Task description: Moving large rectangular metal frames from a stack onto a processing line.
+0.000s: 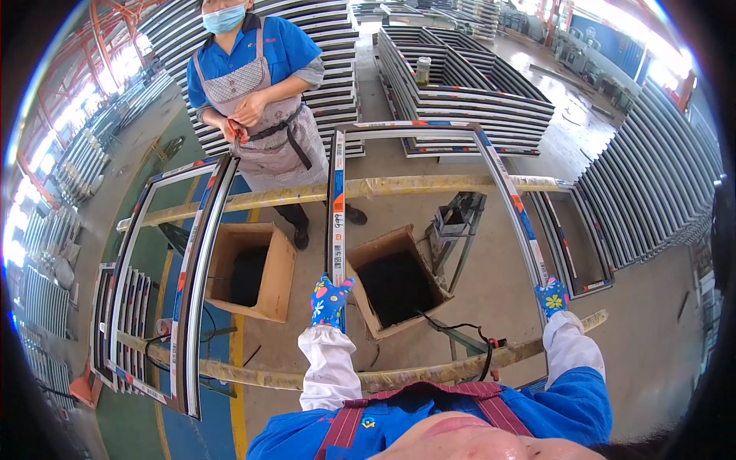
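A rectangular window frame (338, 201), dark with printed protective tape, lies across two wrapped rails in front of me. Its left bar is in the grip of my left hand (330, 303), which wears a blue flowered glove. On the right bar, my right hand (552, 297) in a matching glove is closed near the same height. The far wrapped rail (414, 186) and the near wrapped rail (307, 379) pass beneath the frame. Part of the frame's near end is hidden by my body.
A co-worker (257, 100) in a mask and apron stands at the far left, hands together around something red. More frames (180, 291) lean at left. Cardboard boxes with black contents (268, 280) (368, 299) sit below. Stacked frames (468, 107) carry a jar (423, 70); others (652, 169) stand right.
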The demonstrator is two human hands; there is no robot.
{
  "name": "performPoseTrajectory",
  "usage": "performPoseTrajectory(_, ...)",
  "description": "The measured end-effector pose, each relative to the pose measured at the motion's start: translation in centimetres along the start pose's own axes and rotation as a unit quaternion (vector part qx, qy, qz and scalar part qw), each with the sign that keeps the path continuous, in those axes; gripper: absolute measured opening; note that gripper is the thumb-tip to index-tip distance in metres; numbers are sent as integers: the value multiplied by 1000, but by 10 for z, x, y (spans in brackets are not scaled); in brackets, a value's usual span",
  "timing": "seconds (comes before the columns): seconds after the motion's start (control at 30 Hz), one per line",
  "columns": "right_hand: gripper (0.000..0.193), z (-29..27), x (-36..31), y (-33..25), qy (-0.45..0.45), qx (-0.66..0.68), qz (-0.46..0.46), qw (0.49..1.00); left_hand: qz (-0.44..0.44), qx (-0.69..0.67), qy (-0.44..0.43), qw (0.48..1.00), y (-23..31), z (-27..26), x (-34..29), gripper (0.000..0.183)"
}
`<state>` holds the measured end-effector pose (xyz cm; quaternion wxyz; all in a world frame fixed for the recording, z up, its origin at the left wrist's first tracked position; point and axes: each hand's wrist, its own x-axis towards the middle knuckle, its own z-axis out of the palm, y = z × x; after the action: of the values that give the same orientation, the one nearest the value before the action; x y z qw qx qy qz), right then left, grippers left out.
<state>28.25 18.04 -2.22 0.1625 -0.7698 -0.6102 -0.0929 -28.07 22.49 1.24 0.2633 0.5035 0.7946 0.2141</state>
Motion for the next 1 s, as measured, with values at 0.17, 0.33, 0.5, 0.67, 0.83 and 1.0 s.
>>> performPoseTrajectory(0.17,25,7,-1,6,18,-49,-46,998,3,10,13,1000,-2,1,-2,77)
performPoseTrajectory(0.33,24,3,-2,2,23,-57,-58,996,-6,3,17,1000,-2,1,-2,76)
performPoseTrajectory(0.5,24,-1,-2,0,28,-67,-68,995,-6,-21,4,1000,2,-2,-3,74)
performPoseTrajectory(0.67,24,-24,2,-23,-36,-91,-27,995,-9,-18,1,1000,-1,-2,-1,73)
performPoseTrajectory(0.83,29,7,-2,12,10,-71,-13,997,-4,-9,-10,1000,4,1,1,74)
performPoseTrajectory(1.0,19,-3,-2,-5,21,-70,-34,997,-11,0,-2,1000,0,-1,-2,75)
